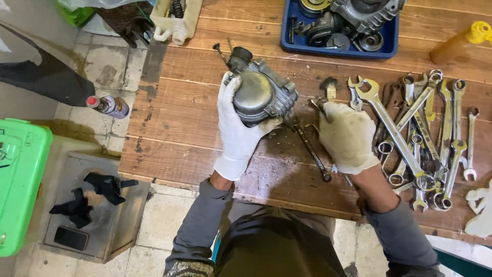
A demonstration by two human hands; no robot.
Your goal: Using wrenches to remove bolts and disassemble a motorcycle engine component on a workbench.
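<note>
Head view: my gloved left hand (pixel 237 128) wraps its fingers around a grey carburetor (pixel 261 95) above the wooden table (pixel 174 138); my right hand (pixel 348 136), fingers curled, pinches a small tool (pixel 319 103) beside the wrenches (pixel 425 128).

carburetor (pixel 261 95): dull grey cast metal, smooth domed bowl
gloves (pixel 348 136): white cloth, grimy
table (pixel 174 123): rough stained wood
wrenches (pixel 425 133): shiny metal

Left hand (pixel 237 128) gloved, fingers curled gripping, right hand (pixel 348 136) gloved, loosely fisted
</note>
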